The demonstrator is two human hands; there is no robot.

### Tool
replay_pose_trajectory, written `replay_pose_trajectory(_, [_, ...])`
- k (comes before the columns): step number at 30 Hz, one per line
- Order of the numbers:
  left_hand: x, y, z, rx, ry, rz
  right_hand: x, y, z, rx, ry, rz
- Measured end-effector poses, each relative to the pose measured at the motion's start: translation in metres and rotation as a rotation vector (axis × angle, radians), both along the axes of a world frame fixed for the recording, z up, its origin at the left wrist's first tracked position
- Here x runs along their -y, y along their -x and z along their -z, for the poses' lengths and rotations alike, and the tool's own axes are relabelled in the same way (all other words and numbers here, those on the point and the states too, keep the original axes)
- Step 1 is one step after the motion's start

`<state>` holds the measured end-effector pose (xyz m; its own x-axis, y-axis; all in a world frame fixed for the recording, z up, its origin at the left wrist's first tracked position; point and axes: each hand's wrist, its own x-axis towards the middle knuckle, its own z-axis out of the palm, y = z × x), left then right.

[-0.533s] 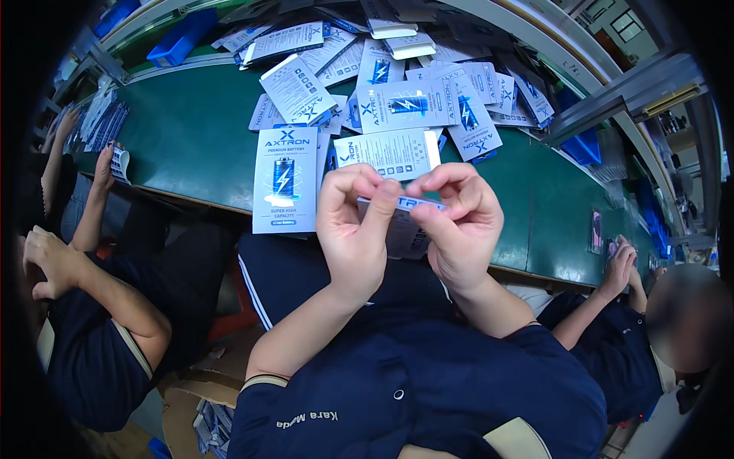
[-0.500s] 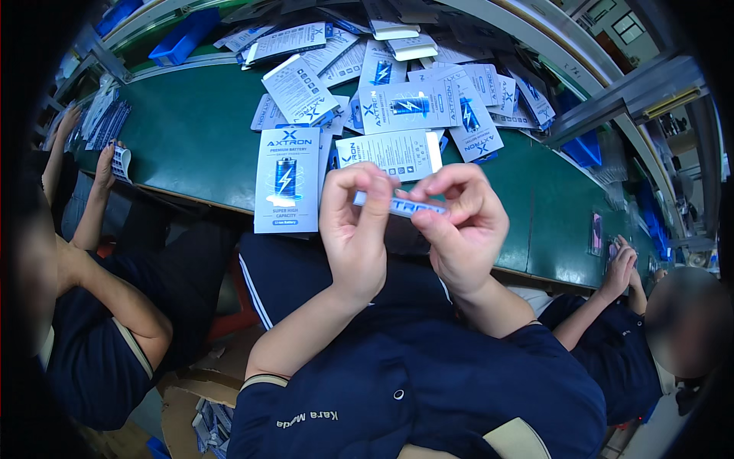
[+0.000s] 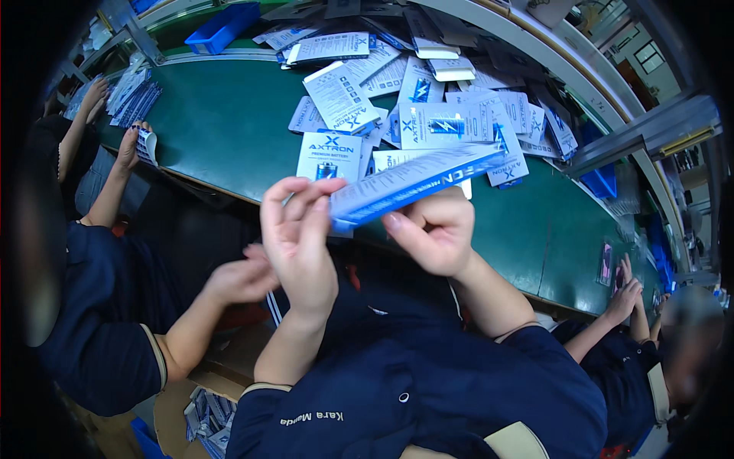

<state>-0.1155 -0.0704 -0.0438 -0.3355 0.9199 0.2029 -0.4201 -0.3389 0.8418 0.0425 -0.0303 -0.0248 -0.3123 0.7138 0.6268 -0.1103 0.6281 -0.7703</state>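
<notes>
The person holds a long blue-and-white card package (image 3: 417, 182) up in front of the chest, above the near edge of the green surface (image 3: 222, 126). The package tilts, its right end higher than its left. The left hand (image 3: 300, 237) meets the lower left end: its grip is pressed together, thumb and fingertips pinching that corner. The right hand (image 3: 432, 229) is curled under the package's middle, its grip closed on the lower edge with the thumb pointing left along it.

Behind the package, a loose heap of similar blue-and-white cards (image 3: 428, 99) covers the far and middle part of the surface, some overlapping, some tilted. A blue bin (image 3: 225, 17) stands at the far left edge.

To the person's left, a co-worker's hand (image 3: 241, 277) hangs just beside the left forearm, below the surface's edge. Farther left, another hand (image 3: 130, 145) holds a small stack of cards (image 3: 146, 145) at the rim. At the right, a further pair of hands (image 3: 627, 294) rests near the surface's edge.
</notes>
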Motion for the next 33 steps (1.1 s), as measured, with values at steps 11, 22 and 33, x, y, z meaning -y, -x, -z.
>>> replay_pose_trajectory(11, [-0.009,0.032,0.039,-1.074,0.028,-0.471,-0.044,0.019,0.052,0.317,0.200,-0.247])
replay_pose_trajectory(22, [-0.037,0.054,0.020,-0.694,0.399,0.007,-0.049,0.024,0.058,0.250,0.252,-0.156])
replay_pose_trajectory(33, [-0.041,0.069,0.017,-0.920,0.249,-0.200,-0.049,0.040,0.075,0.028,0.238,0.267])
